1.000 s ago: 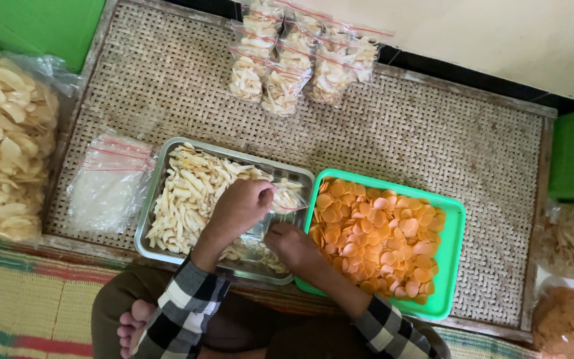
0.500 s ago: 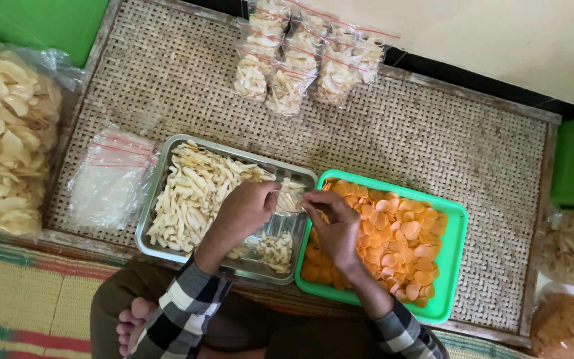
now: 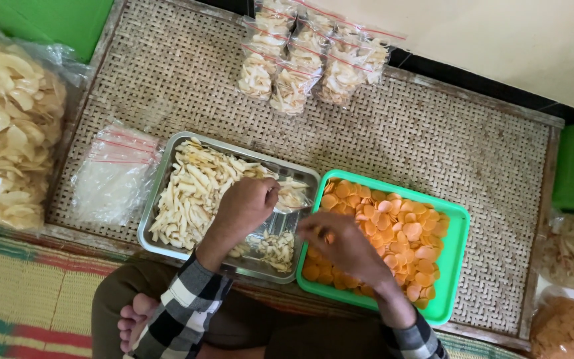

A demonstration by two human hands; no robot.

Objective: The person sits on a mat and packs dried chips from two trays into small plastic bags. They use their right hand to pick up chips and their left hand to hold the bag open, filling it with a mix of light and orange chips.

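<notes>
On green tray (image 3: 458, 219), orange crackers (image 3: 400, 233).

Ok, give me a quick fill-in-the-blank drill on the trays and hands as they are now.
1. The round orange chips lie in a ____ plastic tray.
2. The pale strip-shaped crackers lie in a rectangular ____ tray.
3. The right hand is over the ____ chips.

Missing words: green; metal; orange

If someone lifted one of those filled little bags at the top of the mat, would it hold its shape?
Probably not. The filled bags are thin clear plastic, so one would likely sag around its pale chips. It looks light for its size, since the chips are thin and loosely packed. The chips seem brittle, so a hard squeeze would probably crack them.
</notes>
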